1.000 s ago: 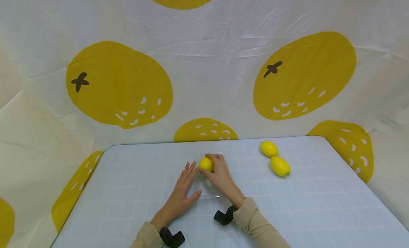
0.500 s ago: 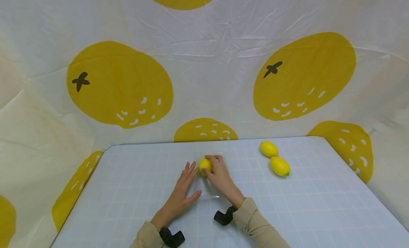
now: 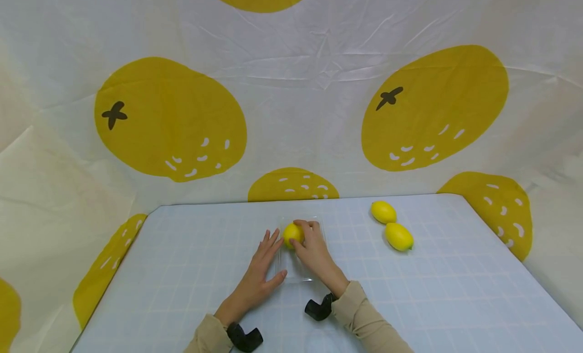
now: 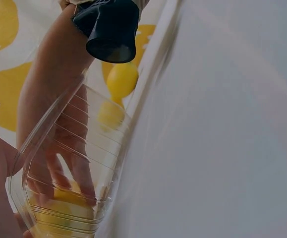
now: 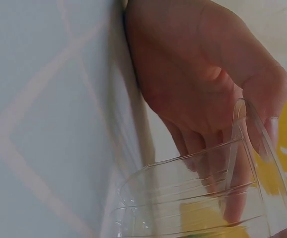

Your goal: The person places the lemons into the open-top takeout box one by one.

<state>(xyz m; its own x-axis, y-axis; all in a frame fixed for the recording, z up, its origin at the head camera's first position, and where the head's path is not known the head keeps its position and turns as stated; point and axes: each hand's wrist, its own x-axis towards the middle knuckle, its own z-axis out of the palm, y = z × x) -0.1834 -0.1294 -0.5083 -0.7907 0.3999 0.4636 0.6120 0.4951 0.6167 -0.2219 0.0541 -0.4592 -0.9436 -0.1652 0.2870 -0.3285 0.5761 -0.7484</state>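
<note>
A yellow lemon [image 3: 290, 234] sits toward the far end of a clear plastic container [image 3: 302, 280] in the head view. My right hand [image 3: 314, 249] reaches into the container and holds the lemon between thumb and fingers. Seen through the clear wall in the left wrist view, those fingertips lie on the lemon [image 4: 59, 215]. My left hand [image 3: 259, 274] rests along the container's left side with its fingers extended. Its thumb touches the rim in the right wrist view, where the left hand [image 5: 193, 64] stands beside the container [image 5: 158, 171].
Two more lemons, a farther one [image 3: 383, 212] and a nearer one [image 3: 399, 237], lie together on the right of the light blue checked table [image 3: 437, 292]. A white cloth [image 3: 300, 125] with large yellow fruit prints hangs behind. Black wrist cameras [image 3: 245, 339] sit on both wrists.
My right thumb has shifted slightly rightward over the lemon, which now shows a little lower. My left hand and the other two lemons have stayed in place.
</note>
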